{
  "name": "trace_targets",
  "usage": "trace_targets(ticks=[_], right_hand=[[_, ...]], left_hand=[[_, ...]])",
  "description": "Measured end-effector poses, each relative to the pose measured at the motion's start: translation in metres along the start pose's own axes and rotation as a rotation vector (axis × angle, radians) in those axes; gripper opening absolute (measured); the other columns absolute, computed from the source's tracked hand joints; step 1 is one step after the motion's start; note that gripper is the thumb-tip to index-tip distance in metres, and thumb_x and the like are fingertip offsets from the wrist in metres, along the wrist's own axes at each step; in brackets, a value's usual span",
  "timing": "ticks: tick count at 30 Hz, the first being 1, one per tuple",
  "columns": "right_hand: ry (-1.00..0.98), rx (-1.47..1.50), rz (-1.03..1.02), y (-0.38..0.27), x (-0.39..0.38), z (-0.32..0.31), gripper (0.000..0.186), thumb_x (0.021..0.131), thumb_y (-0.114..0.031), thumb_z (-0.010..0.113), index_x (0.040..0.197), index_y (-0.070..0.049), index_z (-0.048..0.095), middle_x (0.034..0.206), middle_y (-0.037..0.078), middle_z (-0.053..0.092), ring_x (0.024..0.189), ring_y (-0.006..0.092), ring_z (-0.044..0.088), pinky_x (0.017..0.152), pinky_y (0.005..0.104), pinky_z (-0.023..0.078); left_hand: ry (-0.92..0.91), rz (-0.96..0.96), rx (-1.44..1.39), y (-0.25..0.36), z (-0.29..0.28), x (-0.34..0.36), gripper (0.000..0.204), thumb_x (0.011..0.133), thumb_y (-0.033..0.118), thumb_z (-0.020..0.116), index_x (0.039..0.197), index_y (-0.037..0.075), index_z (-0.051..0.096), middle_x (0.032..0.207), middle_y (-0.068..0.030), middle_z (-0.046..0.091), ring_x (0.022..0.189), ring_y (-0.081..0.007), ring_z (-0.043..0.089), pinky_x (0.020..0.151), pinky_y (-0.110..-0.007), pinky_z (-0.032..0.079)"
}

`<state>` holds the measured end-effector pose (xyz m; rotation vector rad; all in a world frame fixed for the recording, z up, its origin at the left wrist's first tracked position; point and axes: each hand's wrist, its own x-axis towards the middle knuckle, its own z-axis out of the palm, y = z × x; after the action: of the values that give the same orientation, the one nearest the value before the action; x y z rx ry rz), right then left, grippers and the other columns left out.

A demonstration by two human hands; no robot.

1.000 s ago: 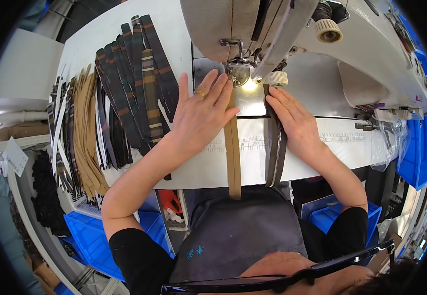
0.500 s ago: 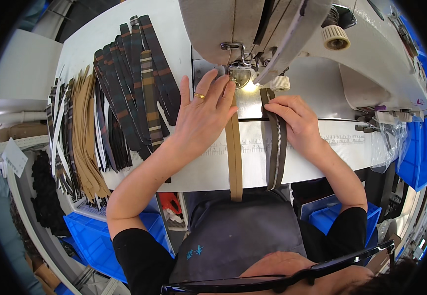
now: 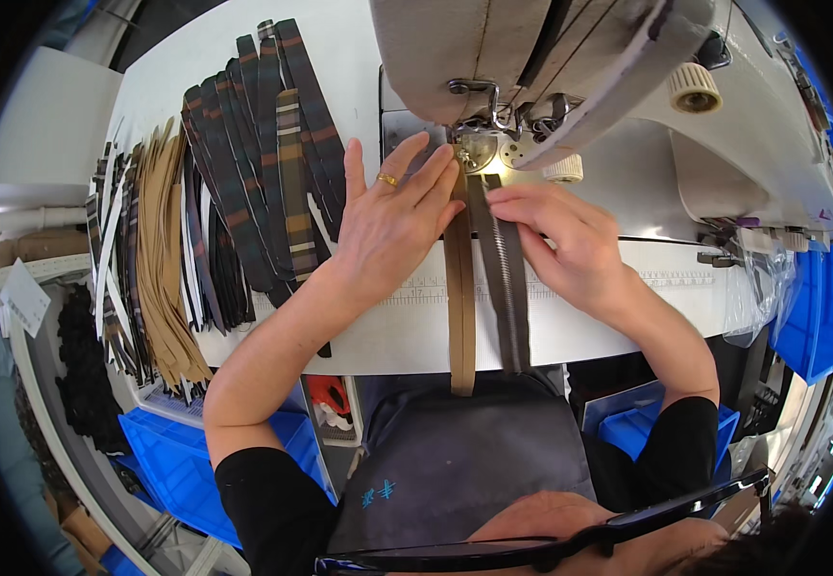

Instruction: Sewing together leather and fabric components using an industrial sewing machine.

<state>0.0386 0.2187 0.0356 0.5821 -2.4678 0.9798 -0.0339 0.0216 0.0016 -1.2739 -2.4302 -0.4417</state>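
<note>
A tan fabric strip [image 3: 460,307] runs from under the sewing machine's needle area [image 3: 477,149] down over the table's front edge. My left hand [image 3: 387,226] lies on it with the fingers stretched out, their tips beside the needle area. Just right of the strip, my right hand [image 3: 570,235] pinches the upper end of a dark grey-brown zipper tape [image 3: 506,298] with metal teeth. The zipper hangs down roughly alongside the tan strip, with a narrow gap between them. A lamp lights the metal plate by the zipper's top end.
The sewing machine head [image 3: 474,58] overhangs the work. Plaid strips [image 3: 253,163] and a bundle of tan strips [image 3: 157,278] lie on the left. A ruler scale [image 3: 666,278] crosses the white table. Blue bins [image 3: 186,470] stand below, and a clear plastic bag [image 3: 757,288] hangs at right.
My right hand has moved left with the zipper, bringing its top end close to the tan strip and the needle area. My left hand stays nearly in place on the strip.
</note>
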Motion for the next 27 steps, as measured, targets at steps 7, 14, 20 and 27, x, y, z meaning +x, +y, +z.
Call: trace_targets(ticks=[7,14,20,27], right_hand=[[-0.045,-0.123,-0.076,0.026,-0.002,0.025,0.026,0.074,0.007,0.066,0.098,-0.003,0.066,0.107,0.006,0.068,0.082,0.0217,0.067,0.067,0.0301,0.054],[-0.070,-0.126,-0.082,0.025,0.000,0.025,0.025,0.073,0.007,0.066,0.096,-0.002,0.065,0.107,0.006,0.067,0.083,0.0225,0.067,0.067,0.0316,0.055],[-0.073,-0.140,-0.086,0.026,-0.002,0.027,0.025,0.072,0.007,0.067,0.096,-0.001,0.065,0.107,0.007,0.067,0.083,0.0222,0.067,0.066,0.0317,0.056],[-0.084,-0.227,-0.120,0.022,-0.001,0.025,0.030,0.069,0.005,0.068,0.098,-0.001,0.065,0.102,0.009,0.065,0.087,0.0266,0.065,0.070,0.0336,0.054]], left_hand=[[0.046,-0.034,0.004,-0.002,0.002,-0.002,0.023,0.078,0.016,0.069,0.100,0.009,0.065,0.113,0.0008,0.060,0.123,-0.0226,0.046,0.105,-0.063,0.017],[0.039,-0.127,-0.101,0.001,0.001,0.000,0.031,0.077,0.015,0.071,0.107,0.012,0.062,0.113,0.0017,0.057,0.123,-0.0210,0.045,0.106,-0.062,0.016],[0.064,-0.082,-0.040,0.000,0.004,-0.002,0.034,0.077,0.016,0.072,0.109,0.012,0.062,0.110,0.0026,0.056,0.121,-0.0205,0.046,0.106,-0.061,0.016],[0.069,-0.053,-0.023,0.000,0.002,0.000,0.030,0.079,0.017,0.070,0.107,0.010,0.063,0.110,0.0023,0.055,0.121,-0.0206,0.046,0.106,-0.061,0.016]])
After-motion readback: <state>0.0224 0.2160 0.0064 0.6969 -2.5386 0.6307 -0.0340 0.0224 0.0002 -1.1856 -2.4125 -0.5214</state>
